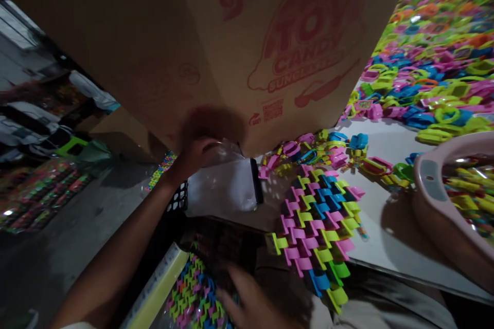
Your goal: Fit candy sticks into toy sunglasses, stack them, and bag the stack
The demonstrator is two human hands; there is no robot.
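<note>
My left hand [198, 153] reaches forward to a stack of clear plastic bags [222, 185]. Its fingers are pinched at the upper edge of a bag, where the film lifts. Blurred by motion, my right hand [247, 295] is low in the view, with its fingers apart and nothing visible in them. It is beside packed rows of pink, yellow, green and blue plastic pieces [196, 293], partly under shiny film. A slanted array of similar interlocked plastic pieces [316, 221] lies at the table's front edge, overhanging it.
A large printed cardboard box [309, 25] stands behind the bags. Loose colourful plastic toys [436, 77] are heaped at the right. A pink basin [428, 180] holds small yellow pieces. The white table [389, 231] ends near my lap. Packed bundles [50, 195] lie on the floor at the left.
</note>
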